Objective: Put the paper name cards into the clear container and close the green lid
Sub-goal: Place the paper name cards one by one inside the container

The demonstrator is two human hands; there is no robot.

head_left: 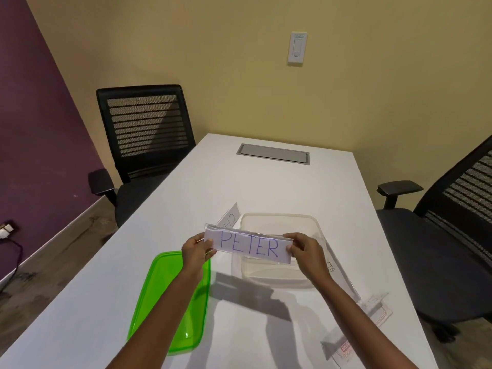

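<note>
Both hands hold a paper name card (249, 246) reading PETER, inside a clear sleeve, level above the near edge of the clear container (277, 222). My left hand (198, 249) pinches its left end, my right hand (302, 249) its right end. The container stands open on the white table (239, 182). The green lid (173, 302) lies flat on the table to the container's left, under my left forearm. Another name card (231, 218) lies behind the held one, left of the container. A third card in a clear holder (335, 270) lies to the container's right.
Clear acrylic stands (372, 307) and another with a red label (338, 347) lie at the table's near right. A grey cable hatch (274, 153) sits at the far end. Black office chairs stand at left (143, 145) and right (439, 235).
</note>
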